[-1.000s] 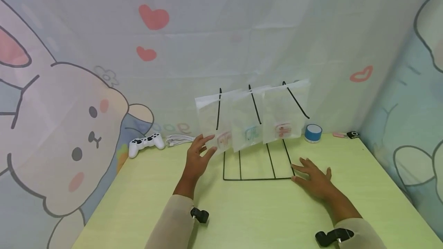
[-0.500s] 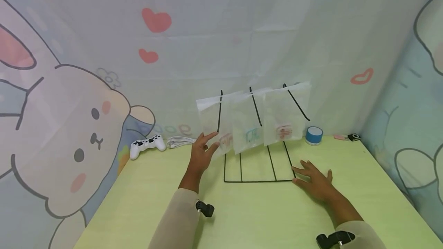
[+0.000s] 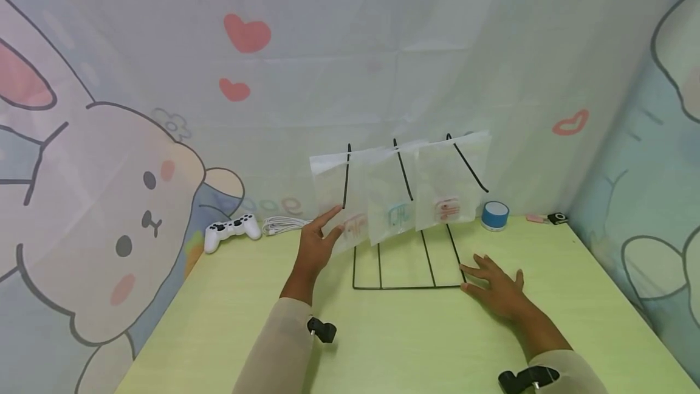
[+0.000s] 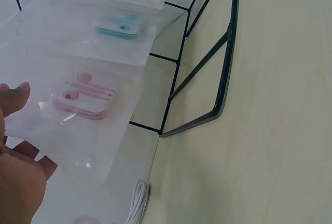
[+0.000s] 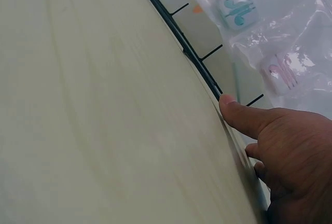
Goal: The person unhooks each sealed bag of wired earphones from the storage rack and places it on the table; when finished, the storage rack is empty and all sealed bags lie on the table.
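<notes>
A black wire display rack [image 3: 407,288] stands on the table with three frosted zip bags hanging from its hooks. Each bag holds earphones in a small case: pink in the left bag [image 3: 328,181], teal in the middle bag [image 3: 385,187], red-pink in the right bag [image 3: 432,175]. My left hand [image 3: 316,249] is at the left bag's lower left edge, its forefinger close to the hook's tip. In the left wrist view, its thumb and fingers spread around that bag's edge. With fingers extended, my right hand [image 3: 494,284] touches the rack's front right corner; its thumb [image 5: 236,111] rests on the base bar.
A white game controller [image 3: 232,231] and a coiled white cable [image 3: 284,225] lie at the back left. Behind the rack's right side stands a blue and white round speaker [image 3: 494,216]. A pink stick-like item [image 3: 536,219] and a small black device [image 3: 558,218] lie farther right.
My left hand has shifted slightly right and up onto the left bag's edge, its forefinger now nearer the hook tip. The right hand has stayed at the rack's corner.
</notes>
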The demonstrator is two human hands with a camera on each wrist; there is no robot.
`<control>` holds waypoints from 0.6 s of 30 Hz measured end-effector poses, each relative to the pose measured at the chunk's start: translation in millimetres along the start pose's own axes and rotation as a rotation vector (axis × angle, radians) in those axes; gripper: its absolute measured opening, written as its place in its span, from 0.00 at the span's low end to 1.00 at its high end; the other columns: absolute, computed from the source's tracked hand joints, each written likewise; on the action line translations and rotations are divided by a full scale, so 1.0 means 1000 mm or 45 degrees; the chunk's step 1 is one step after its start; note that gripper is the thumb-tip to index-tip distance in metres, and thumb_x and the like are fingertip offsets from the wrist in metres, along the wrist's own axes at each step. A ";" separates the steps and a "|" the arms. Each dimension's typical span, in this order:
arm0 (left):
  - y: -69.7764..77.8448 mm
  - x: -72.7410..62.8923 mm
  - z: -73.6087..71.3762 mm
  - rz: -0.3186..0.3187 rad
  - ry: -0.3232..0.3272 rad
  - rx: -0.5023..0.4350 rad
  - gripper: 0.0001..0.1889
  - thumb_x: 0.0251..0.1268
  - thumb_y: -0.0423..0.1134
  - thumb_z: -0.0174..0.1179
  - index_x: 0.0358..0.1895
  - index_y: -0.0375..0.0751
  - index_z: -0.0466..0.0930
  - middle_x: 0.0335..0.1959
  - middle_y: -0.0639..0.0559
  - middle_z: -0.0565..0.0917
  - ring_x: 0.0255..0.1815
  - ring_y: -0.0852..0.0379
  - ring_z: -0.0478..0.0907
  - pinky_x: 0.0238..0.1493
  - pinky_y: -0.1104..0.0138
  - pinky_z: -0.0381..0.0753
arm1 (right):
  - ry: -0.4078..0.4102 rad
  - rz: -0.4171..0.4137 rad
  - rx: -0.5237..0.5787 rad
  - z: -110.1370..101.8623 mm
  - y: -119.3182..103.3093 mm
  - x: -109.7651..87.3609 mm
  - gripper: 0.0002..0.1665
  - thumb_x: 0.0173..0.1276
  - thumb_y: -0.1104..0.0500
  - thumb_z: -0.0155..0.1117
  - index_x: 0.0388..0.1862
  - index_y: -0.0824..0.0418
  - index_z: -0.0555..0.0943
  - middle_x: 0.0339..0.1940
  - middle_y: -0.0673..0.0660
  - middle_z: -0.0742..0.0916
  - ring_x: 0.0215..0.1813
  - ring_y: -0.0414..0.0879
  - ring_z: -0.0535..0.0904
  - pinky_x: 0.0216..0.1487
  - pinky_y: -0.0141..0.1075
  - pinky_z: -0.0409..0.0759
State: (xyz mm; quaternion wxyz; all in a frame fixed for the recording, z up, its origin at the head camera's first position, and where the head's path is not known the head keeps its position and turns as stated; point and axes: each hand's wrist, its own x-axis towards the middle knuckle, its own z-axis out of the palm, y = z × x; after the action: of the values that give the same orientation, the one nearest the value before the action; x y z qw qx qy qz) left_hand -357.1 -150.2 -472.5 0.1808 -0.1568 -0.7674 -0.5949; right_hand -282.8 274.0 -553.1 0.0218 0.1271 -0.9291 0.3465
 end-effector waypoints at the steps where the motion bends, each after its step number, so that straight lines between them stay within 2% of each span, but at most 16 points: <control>1: 0.001 -0.001 -0.001 -0.002 0.002 0.001 0.25 0.73 0.30 0.70 0.72 0.48 0.85 0.75 0.43 0.83 0.81 0.46 0.74 0.82 0.44 0.71 | -0.001 0.002 0.003 0.000 0.000 0.000 0.33 0.80 0.43 0.68 0.77 0.56 0.80 0.87 0.73 0.66 0.88 0.78 0.51 0.71 0.89 0.24; 5: 0.003 -0.002 -0.003 0.003 0.009 0.008 0.27 0.71 0.29 0.71 0.71 0.50 0.85 0.75 0.45 0.83 0.81 0.47 0.75 0.83 0.46 0.71 | 0.001 0.005 0.005 0.000 0.000 0.001 0.33 0.80 0.43 0.69 0.77 0.56 0.80 0.87 0.73 0.65 0.88 0.78 0.51 0.71 0.89 0.24; 11: 0.005 -0.006 -0.006 -0.013 0.015 -0.037 0.29 0.68 0.24 0.72 0.70 0.48 0.86 0.73 0.43 0.84 0.72 0.46 0.81 0.70 0.54 0.84 | 0.001 0.004 0.005 -0.001 -0.001 0.000 0.33 0.80 0.43 0.69 0.77 0.57 0.80 0.87 0.73 0.65 0.88 0.78 0.51 0.70 0.90 0.24; 13: 0.005 -0.007 -0.007 -0.016 0.019 -0.044 0.29 0.67 0.23 0.72 0.70 0.48 0.87 0.73 0.42 0.84 0.69 0.46 0.82 0.67 0.55 0.85 | 0.000 0.004 0.001 -0.001 -0.002 0.000 0.33 0.80 0.44 0.68 0.77 0.57 0.80 0.87 0.73 0.66 0.88 0.78 0.51 0.70 0.90 0.25; 18: 0.007 -0.013 -0.009 0.002 0.040 0.022 0.29 0.67 0.26 0.73 0.70 0.50 0.87 0.73 0.44 0.84 0.73 0.46 0.80 0.72 0.47 0.82 | 0.004 -0.002 -0.013 0.000 -0.001 0.000 0.33 0.80 0.44 0.68 0.77 0.56 0.81 0.87 0.73 0.66 0.88 0.78 0.52 0.70 0.90 0.26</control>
State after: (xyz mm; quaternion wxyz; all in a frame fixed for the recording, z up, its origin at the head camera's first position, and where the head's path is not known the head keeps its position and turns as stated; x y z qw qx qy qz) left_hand -341.9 -157.9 -470.3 0.1948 -0.1464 -0.7693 -0.5906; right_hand -282.6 273.0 -552.4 0.0240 0.1273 -0.9308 0.3419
